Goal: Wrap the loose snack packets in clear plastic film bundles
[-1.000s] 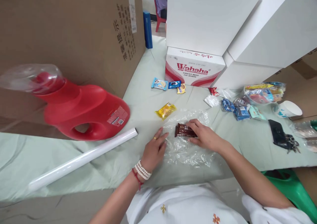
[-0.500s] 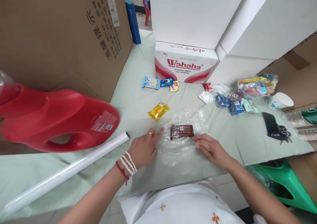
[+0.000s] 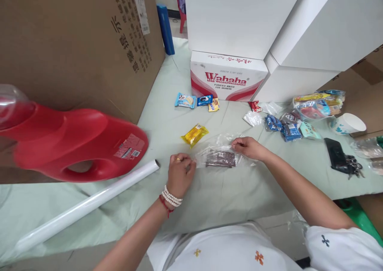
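Observation:
A brown packaged snack (image 3: 220,159) lies on the table under clear plastic film (image 3: 206,148), which is folded across its top. My left hand (image 3: 180,173) is closed on the film's left edge, beside the snack. Above the snack's right end, my right hand (image 3: 247,147) pinches the film between thumb and fingers. Just beyond the film rests a yellow packaged snack (image 3: 194,135). Farther back, a light blue packet (image 3: 185,100), a dark blue packet (image 3: 205,99) and a small yellow packet (image 3: 214,105) sit in front of the Wahaha carton (image 3: 227,81).
At left are a red plastic jug (image 3: 80,139) and a white roll (image 3: 89,205). On the right lie several snack packets (image 3: 291,131), a filled clear bag (image 3: 317,105), a paper cup (image 3: 347,123) and a black phone (image 3: 335,153) with keys (image 3: 354,166). White boxes (image 3: 227,19) stand behind.
The film's near part has been folded over the brown snack. My right hand moved up and now pinches the film; my left hand's fingers have closed at its left edge.

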A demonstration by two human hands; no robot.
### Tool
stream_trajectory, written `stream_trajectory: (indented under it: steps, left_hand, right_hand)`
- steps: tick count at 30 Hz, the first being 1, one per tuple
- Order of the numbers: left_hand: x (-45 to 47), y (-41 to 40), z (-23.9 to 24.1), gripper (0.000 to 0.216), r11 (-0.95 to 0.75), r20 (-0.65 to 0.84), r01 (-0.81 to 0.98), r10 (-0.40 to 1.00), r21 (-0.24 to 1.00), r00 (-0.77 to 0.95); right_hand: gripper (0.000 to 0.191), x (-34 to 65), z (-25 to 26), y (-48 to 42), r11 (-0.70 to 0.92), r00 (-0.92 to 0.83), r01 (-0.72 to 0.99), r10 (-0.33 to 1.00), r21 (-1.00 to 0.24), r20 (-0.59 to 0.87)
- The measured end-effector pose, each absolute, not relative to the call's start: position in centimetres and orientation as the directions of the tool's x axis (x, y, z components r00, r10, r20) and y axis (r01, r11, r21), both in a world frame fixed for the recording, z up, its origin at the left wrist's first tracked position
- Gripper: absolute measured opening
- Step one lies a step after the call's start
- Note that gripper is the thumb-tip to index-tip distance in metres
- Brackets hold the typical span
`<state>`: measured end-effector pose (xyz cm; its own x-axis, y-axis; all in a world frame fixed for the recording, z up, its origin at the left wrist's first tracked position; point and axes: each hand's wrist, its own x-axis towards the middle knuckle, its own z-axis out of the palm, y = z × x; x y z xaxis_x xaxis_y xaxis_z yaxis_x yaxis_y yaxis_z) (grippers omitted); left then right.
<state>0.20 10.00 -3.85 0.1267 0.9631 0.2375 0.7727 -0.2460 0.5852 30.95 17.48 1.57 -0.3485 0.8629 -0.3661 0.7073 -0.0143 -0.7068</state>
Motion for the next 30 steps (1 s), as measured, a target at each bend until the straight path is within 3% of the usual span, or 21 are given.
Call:
stream_trajectory:
  steps: [4,7,10,14,18,21,25,27,30]
  left_hand:
    - [0.9,10.4,-4.3,0.020,-0.092,0.222,0.817,0.974,0.570,-0.045]
    - [1.5,10.3,-3.9,0.026,-0.087,0.272,0.834,0.959,0.545,-0.078]
    - [2.0,10.1,-3.3,0.039,-0.142,0.346,0.844,0.937,0.518,-0.055]
    - [2.6,10.4,-2.6,0.029,-0.252,0.401,0.845,0.915,0.471,0.049]
    - [2.9,11.1,-2.5,0.017,-0.305,0.409,0.801,0.909,0.516,0.083]
    - [2.9,11.5,-2.9,0.020,-0.314,0.429,0.754,0.902,0.577,0.048]
    - [2.5,12.0,-3.6,0.017,-0.227,0.426,0.748,0.901,0.624,-0.082]
    - [2.4,12.3,-3.7,0.016,-0.200,0.434,0.752,0.892,0.628,-0.125]
    - [2.7,12.4,-3.4,0.018,-0.260,0.464,0.768,0.884,0.586,-0.055]
  right_hand:
    - [0.033,30.5,3.0,19.5,0.267,-0.378,0.866,0.903,-0.423,-0.205]
    - [0.039,29.2,3.3,21.3,0.531,-0.558,0.814,0.828,-0.236,-0.061]
    - [0.051,27.4,2.4,23.1,0.715,-0.748,0.652,0.660,-0.254,-0.063]
    - [0.030,25.1,1.2,24.9,0.745,-0.834,0.522,0.547,-0.415,-0.068]
    - [0.019,24.1,0.7,26.1,0.628,-0.829,0.478,0.553,-0.614,-0.079]
    - [0.018,24.3,0.3,26.7,0.377,-0.742,0.547,0.632,-0.747,-0.224]
    - [0.015,25.2,0.4,27.0,0.006,-0.584,0.581,0.700,-0.814,-0.412]
    - [0.025,25.4,0.8,27.0,-0.167,-0.564,0.533,0.661,-0.829,-0.496]
    - [0.044,25.0,1.4,27.1,-0.244,-0.534,0.543,0.638,-0.803,-0.555]
